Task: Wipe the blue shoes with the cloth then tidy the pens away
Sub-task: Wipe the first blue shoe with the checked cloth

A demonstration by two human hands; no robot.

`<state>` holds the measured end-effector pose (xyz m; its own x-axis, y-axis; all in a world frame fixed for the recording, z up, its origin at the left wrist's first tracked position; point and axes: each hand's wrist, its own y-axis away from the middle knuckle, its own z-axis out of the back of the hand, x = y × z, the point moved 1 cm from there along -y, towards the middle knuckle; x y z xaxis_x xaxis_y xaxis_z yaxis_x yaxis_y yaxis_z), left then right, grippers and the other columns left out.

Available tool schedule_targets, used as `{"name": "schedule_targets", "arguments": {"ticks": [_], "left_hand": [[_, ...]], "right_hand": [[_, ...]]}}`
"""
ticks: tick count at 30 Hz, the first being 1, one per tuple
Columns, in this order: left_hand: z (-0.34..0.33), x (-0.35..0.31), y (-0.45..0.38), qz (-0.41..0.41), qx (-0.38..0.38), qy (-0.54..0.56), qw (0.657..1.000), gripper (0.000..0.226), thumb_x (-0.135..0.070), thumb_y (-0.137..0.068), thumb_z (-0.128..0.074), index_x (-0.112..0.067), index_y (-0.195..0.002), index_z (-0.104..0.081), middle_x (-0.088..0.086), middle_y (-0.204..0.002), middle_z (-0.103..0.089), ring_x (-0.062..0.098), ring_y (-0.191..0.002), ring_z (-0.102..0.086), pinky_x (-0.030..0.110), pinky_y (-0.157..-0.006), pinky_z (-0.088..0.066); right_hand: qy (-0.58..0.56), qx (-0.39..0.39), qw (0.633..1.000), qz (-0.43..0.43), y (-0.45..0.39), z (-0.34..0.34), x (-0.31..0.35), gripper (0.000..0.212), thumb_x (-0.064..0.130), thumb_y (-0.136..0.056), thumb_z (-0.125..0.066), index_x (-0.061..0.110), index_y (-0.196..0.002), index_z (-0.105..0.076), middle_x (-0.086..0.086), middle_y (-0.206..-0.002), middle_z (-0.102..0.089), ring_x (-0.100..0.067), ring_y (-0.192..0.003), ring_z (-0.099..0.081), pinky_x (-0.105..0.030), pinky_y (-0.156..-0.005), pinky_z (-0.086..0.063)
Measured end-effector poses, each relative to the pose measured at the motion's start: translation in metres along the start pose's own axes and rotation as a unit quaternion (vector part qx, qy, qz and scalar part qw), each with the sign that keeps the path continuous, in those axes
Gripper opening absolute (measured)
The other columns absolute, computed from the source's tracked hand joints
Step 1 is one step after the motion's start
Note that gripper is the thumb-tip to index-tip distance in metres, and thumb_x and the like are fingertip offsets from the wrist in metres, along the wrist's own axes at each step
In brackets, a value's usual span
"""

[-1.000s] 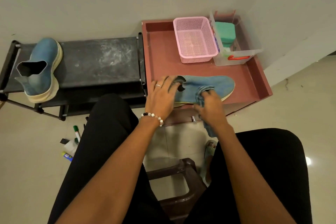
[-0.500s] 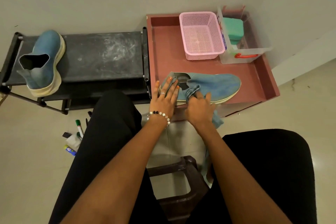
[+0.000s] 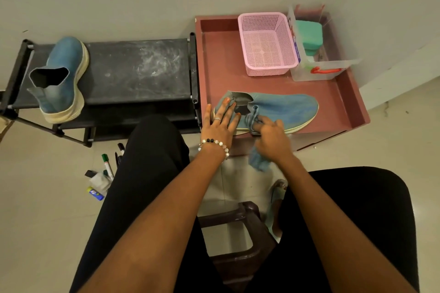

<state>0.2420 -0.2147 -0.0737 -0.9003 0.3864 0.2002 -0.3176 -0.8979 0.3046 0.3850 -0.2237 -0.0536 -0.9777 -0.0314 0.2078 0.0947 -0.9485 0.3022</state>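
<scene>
One blue shoe (image 3: 283,108) lies on its side on the red tray table (image 3: 221,66), toe to the right. My left hand (image 3: 220,123) presses flat on its heel with straight fingers. My right hand (image 3: 270,134) grips a blue cloth (image 3: 258,163) bunched against the shoe's near side by the white sole; the cloth's tail hangs below the table edge. The second blue shoe (image 3: 62,78) stands on the black rack (image 3: 138,69) at the left. Several pens (image 3: 107,165) lie on the floor beside my left knee.
A pink mesh basket (image 3: 266,43) and a clear plastic box (image 3: 319,71) holding a green block stand at the tray table's back. A dark plastic stool (image 3: 240,216) sits between my legs. A small tube and white wrapper lie by the pens.
My right hand with the cloth slid along the shoe's near side, left then slightly right again. My left hand's fingers straightened onto the heel. The camera view shifted.
</scene>
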Motion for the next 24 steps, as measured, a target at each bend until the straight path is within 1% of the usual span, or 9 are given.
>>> {"name": "schedule_targets", "arguments": {"ticks": [3,6,9,13,14,16,18,19,24], "left_hand": [[-0.001,0.000,-0.001,0.005,0.004,-0.005,1.000,0.060,-0.025,-0.103,-0.027,-0.024,-0.152,0.008,0.004,-0.156,0.026,0.028,-0.140,0.032,0.061,-0.110,0.012],[0.000,-0.001,0.000,0.010,0.008,0.002,1.000,0.062,-0.024,-0.102,-0.028,-0.024,-0.152,0.009,0.004,-0.156,0.026,0.028,-0.140,0.032,0.063,-0.109,0.012],[0.003,0.001,0.000,0.003,0.015,0.018,1.000,0.061,-0.024,-0.102,-0.026,-0.022,-0.151,0.010,0.004,-0.156,0.026,0.025,-0.141,0.030,0.063,-0.108,0.011],[0.002,0.002,0.001,-0.004,0.013,0.016,1.000,0.064,-0.023,-0.101,-0.028,-0.022,-0.151,0.011,0.005,-0.155,0.028,0.026,-0.140,0.031,0.064,-0.110,0.010],[0.001,0.002,0.000,-0.002,0.010,0.013,1.000,0.066,-0.021,-0.100,-0.031,-0.023,-0.151,0.012,0.005,-0.155,0.028,0.026,-0.140,0.032,0.064,-0.109,0.010],[-0.001,0.002,0.000,0.000,0.010,0.015,1.000,0.070,-0.019,-0.098,-0.035,-0.023,-0.151,0.012,0.006,-0.155,0.028,0.027,-0.139,0.033,0.065,-0.109,0.010],[-0.001,0.001,0.000,0.002,0.007,0.016,1.000,0.071,-0.019,-0.098,-0.035,-0.023,-0.151,0.012,0.006,-0.155,0.028,0.026,-0.139,0.033,0.065,-0.109,0.009],[0.000,0.001,0.000,0.002,0.008,0.019,1.000,0.069,-0.018,-0.098,-0.033,-0.023,-0.151,0.011,0.005,-0.155,0.027,0.026,-0.140,0.032,0.065,-0.110,0.008],[0.004,0.003,0.000,-0.010,0.033,0.036,0.999,0.067,-0.028,-0.100,-0.032,-0.022,-0.151,0.011,0.004,-0.155,0.028,0.025,-0.140,0.031,0.065,-0.110,0.005]], "right_hand": [[0.061,-0.015,0.993,-0.096,0.003,0.004,-0.024,0.038,0.006,-0.086,-0.049,0.013,-0.122,-0.058,-0.002,-0.137,-0.045,-0.035,-0.115,-0.037,-0.043,-0.087,-0.047],[0.047,-0.012,0.978,-0.203,0.001,0.002,0.003,0.029,0.012,-0.090,-0.049,0.013,-0.117,-0.059,-0.009,-0.135,-0.042,-0.038,-0.124,-0.033,-0.045,-0.093,-0.043],[-0.005,-0.018,0.992,-0.124,-0.005,-0.008,0.036,0.029,0.019,-0.087,-0.054,0.016,-0.115,-0.061,-0.007,-0.137,-0.040,-0.035,-0.122,-0.037,-0.040,-0.096,-0.039],[-0.059,0.015,0.998,-0.024,-0.003,-0.002,0.001,0.045,0.004,-0.082,-0.049,0.018,-0.122,-0.061,-0.003,-0.138,-0.042,-0.036,-0.114,-0.041,-0.040,-0.092,-0.042],[-0.045,0.010,0.999,-0.029,-0.001,-0.001,-0.015,0.045,0.002,-0.081,-0.048,0.017,-0.121,-0.062,-0.003,-0.137,-0.044,-0.037,-0.112,-0.043,-0.039,-0.091,-0.042],[-0.011,-0.021,0.992,-0.122,0.005,0.002,-0.038,0.038,0.004,-0.083,-0.051,0.012,-0.119,-0.060,-0.005,-0.135,-0.043,-0.039,-0.112,-0.043,-0.041,-0.087,-0.044],[0.009,-0.035,0.978,-0.204,0.007,0.002,-0.031,0.031,0.008,-0.087,-0.050,0.010,-0.117,-0.058,-0.007,-0.134,-0.041,-0.039,-0.116,-0.041,-0.044,-0.084,-0.047],[0.022,-0.027,0.978,-0.206,0.003,-0.002,-0.017,0.028,0.011,-0.089,-0.049,0.011,-0.115,-0.059,-0.009,-0.134,-0.040,-0.038,-0.119,-0.039,-0.044,-0.085,-0.046],[-0.005,-0.001,0.999,-0.045,-0.011,-0.017,0.023,0.038,0.018,-0.082,-0.053,0.017,-0.119,-0.060,-0.006,-0.138,-0.040,-0.034,-0.119,-0.039,-0.040,-0.094,-0.040]]}}
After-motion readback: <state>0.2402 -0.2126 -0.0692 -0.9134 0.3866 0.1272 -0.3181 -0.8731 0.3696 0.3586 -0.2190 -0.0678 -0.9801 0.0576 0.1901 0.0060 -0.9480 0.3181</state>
